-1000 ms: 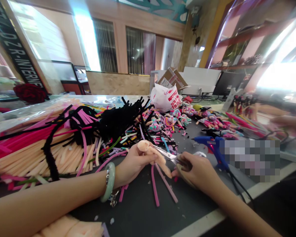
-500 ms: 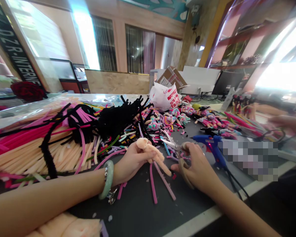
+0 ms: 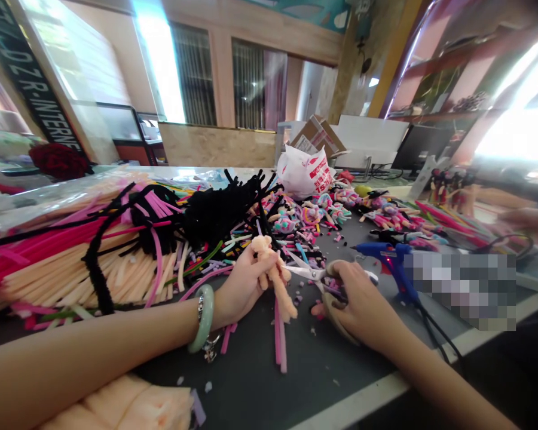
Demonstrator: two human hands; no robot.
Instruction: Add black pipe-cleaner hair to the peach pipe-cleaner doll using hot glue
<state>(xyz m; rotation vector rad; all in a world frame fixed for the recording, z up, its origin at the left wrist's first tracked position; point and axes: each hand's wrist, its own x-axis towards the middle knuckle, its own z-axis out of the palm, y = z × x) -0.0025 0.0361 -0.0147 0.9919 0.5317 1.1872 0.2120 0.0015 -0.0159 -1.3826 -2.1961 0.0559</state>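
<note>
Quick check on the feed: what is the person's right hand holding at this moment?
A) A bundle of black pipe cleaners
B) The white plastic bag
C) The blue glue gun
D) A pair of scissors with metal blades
D: the right hand grips the scissors by the handles, blades towards the peach chenille figure in the left hand, while the blue glue gun lies apart.

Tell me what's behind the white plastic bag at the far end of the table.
A cardboard box sticks up behind the white plastic bag, with a white panel to its right. The bag covers the box's lower part and whatever it stands on.
</note>
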